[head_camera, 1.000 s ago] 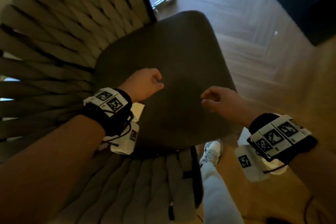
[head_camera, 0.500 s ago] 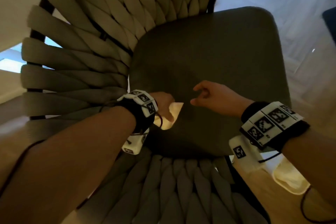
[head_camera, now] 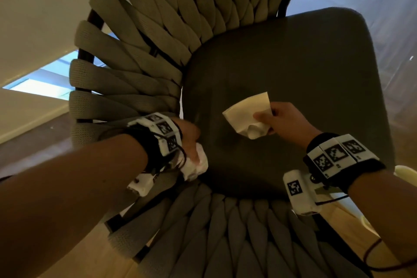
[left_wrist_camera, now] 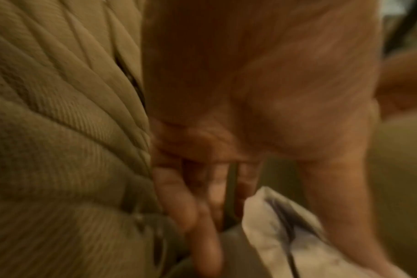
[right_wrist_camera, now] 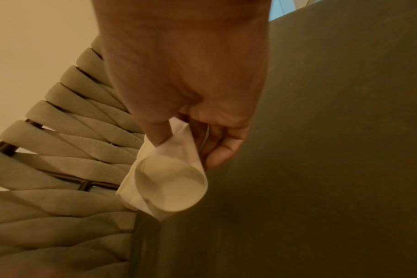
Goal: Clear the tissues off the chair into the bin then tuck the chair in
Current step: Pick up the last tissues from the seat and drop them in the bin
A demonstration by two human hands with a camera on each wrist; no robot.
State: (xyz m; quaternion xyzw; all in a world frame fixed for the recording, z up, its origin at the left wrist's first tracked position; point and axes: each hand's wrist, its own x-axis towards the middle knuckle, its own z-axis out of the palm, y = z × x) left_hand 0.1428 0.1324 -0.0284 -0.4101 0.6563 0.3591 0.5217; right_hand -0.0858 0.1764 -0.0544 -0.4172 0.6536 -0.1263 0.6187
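The folded tissue is pinched in my right hand, lifted just above the middle of the chair's dark seat cushion. In the right wrist view my thumb presses it against my curled fingers, and the loose end hangs below them, curling into a soft loop. It is plain cream-white (no print or brand that I can make out).

A second, crumpled tissue is bunched in my left hand, at the left edge of the cushion where it meets the woven side of the chair. The left wrist view is blurred: I see that tissue beside my thumb, and my other fingers pointing down, loosely bent, next to the padded weave. From the head view the hand is closed round the wad.

The chair has thick grey-green braided straps wrapped over a dark frame, fanning round the back and sides of the cushion.

Both wrists carry black bands with white blocks bearing black-and-white square marker patterns, and a white camera unit hangs under the right one with another such marker; these are codes, not readable words. Beyond the chair lie a wooden floor and a pale wall to the left.
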